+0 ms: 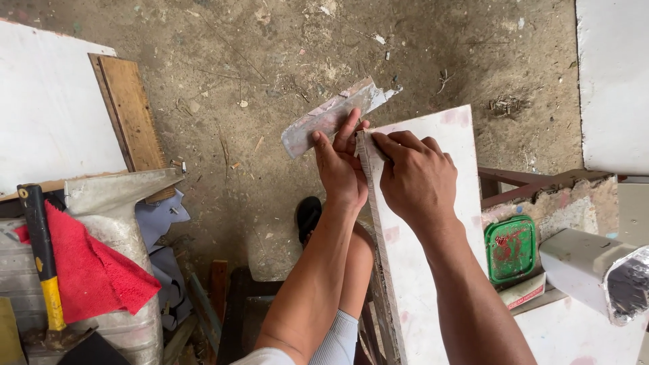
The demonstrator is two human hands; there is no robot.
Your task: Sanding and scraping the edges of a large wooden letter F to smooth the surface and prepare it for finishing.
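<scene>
White laminate board (433, 223), 1 piece, standing on edge and running from the lower middle of the view up toward the dirt floor (270, 61). Right hand (414, 177) is lying over the board's top corner, fingers curled and pressing down on the edge. Left hand (341, 165) is pinching a grey, peeling edge strip (331, 116) between thumb and fingers, just beside the board's corner; the strip is angling up and away to the left, its far end ragged. Both hands are touching at the corner.

Nearby items: 1 hammer (42, 263) with yellow-and-black handle, lying across a red cloth (94, 270) at lower left; 1 brown plank (132, 115) leaning at upper left; 1 green lid (510, 249) to the right of the board.
</scene>
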